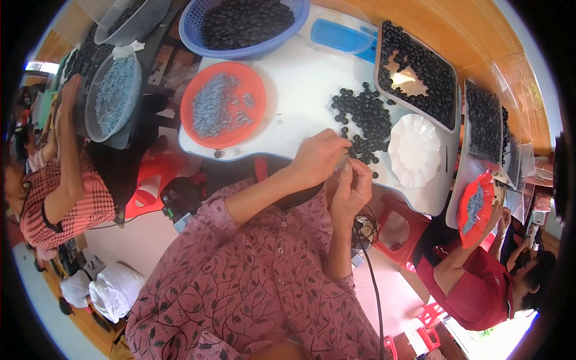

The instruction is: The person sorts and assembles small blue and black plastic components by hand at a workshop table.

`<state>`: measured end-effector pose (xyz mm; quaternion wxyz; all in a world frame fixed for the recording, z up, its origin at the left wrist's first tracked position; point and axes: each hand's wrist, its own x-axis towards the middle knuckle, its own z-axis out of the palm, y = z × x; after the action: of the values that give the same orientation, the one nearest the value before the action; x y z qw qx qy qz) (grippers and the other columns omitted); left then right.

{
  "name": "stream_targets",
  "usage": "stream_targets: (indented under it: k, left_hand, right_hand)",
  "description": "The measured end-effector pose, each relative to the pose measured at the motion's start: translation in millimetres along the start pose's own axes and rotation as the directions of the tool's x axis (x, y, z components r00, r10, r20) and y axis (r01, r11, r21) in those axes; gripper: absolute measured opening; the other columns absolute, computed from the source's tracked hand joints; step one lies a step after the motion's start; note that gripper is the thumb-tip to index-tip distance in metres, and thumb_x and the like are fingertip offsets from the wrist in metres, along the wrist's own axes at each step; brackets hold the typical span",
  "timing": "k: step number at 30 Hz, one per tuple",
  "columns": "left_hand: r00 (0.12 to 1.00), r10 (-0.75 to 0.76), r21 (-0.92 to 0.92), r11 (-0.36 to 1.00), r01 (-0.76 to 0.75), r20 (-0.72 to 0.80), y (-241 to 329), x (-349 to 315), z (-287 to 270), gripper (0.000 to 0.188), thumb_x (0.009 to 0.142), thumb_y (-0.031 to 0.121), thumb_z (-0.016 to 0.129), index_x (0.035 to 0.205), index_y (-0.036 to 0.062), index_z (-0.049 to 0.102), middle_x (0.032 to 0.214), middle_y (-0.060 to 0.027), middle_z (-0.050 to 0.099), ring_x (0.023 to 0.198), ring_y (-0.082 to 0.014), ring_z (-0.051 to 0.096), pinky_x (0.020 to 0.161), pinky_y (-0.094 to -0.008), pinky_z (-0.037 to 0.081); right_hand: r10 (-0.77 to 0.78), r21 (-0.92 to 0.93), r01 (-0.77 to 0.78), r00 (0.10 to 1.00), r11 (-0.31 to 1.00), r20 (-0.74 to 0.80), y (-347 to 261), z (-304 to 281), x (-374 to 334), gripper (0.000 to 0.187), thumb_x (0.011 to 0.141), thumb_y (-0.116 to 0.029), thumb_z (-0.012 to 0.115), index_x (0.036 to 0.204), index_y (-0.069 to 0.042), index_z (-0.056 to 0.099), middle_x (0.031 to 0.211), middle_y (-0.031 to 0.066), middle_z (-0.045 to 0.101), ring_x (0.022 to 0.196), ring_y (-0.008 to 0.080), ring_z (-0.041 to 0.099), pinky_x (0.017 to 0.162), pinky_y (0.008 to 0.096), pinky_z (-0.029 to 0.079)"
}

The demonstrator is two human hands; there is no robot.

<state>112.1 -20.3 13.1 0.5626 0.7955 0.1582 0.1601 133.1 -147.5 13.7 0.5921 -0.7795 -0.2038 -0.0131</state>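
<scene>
My left hand [319, 158] and my right hand [354, 187] meet at the near edge of the white table [294, 105]. The fingers of both are pinched together. Whatever lies between the fingertips is too small and covered to make out. Right beside my fingertips spreads a loose pile of small black round pieces [367, 117]. To its right stands a white scalloped dish [414, 150]. A round orange-red plate [255, 114] on the left carries many tiny grey-blue parts [210, 111].
At the back are a blue-purple basket [186, 30] of black pieces and a blue tray [336, 37]. A rectangular tray [454, 114] of black pieces stands at the back right. Co-workers sit left [66, 198] and right [474, 288]. A red stool [399, 231] is below the table.
</scene>
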Motion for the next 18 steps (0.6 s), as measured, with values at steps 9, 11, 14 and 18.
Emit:
stream_targets:
  k: [9,11,14,18]
  left_hand:
    - [0.946,0.23,0.428,0.849,-0.31,0.227,4.7,16.7,16.8,0.033,0.07,0.007,0.069,0.102,0.0081,0.066,0.101,-0.0108,0.051,0.097,-0.0314,0.055,0.072,-0.0392,0.052]
    - [0.945,0.233,0.434,0.845,-0.313,0.227,3.2,11.4,14.6,0.031,0.071,0.007,0.068,0.102,0.0079,0.066,0.101,-0.0107,0.052,0.096,-0.031,0.055,0.072,-0.0394,0.052]
    - [0.945,0.247,0.431,0.844,-0.319,0.216,-1.1,2.6,11.1,0.029,0.073,0.005,0.065,0.102,0.0076,0.065,0.101,-0.0103,0.052,0.095,-0.0304,0.056,0.072,-0.0396,0.052]
    - [0.965,0.232,0.424,0.867,-0.262,0.123,-2.5,1.1,10.5,0.028,0.073,0.002,0.062,0.101,0.0076,0.065,0.101,-0.0095,0.053,0.095,-0.0296,0.056,0.071,-0.0395,0.052]
  right_hand:
    - [0.223,0.075,-0.217,0.972,0.973,-0.075,22.9,-8.3,-1.9,0.016,0.096,-0.008,0.057,0.107,0.004,0.059,0.101,0.0083,0.065,0.086,0.0095,0.06,0.071,0.0238,0.051]
    - [0.185,0.068,-0.179,0.977,0.982,-0.104,25.4,-8.2,-0.6,0.015,0.095,-0.006,0.058,0.106,0.004,0.059,0.1,0.0082,0.065,0.086,0.0094,0.06,0.072,0.023,0.051]
    - [0.167,0.074,-0.159,0.977,0.985,-0.133,26.4,-8.2,2.3,0.015,0.095,-0.005,0.058,0.106,0.004,0.06,0.1,0.0077,0.065,0.087,0.0097,0.06,0.074,0.0226,0.05]
    - [0.126,0.034,-0.123,0.984,0.992,-0.128,24.8,-8.0,5.5,0.013,0.094,-0.004,0.058,0.105,0.003,0.058,0.103,0.0094,0.062,0.086,0.0121,0.06,0.076,0.0246,0.05]
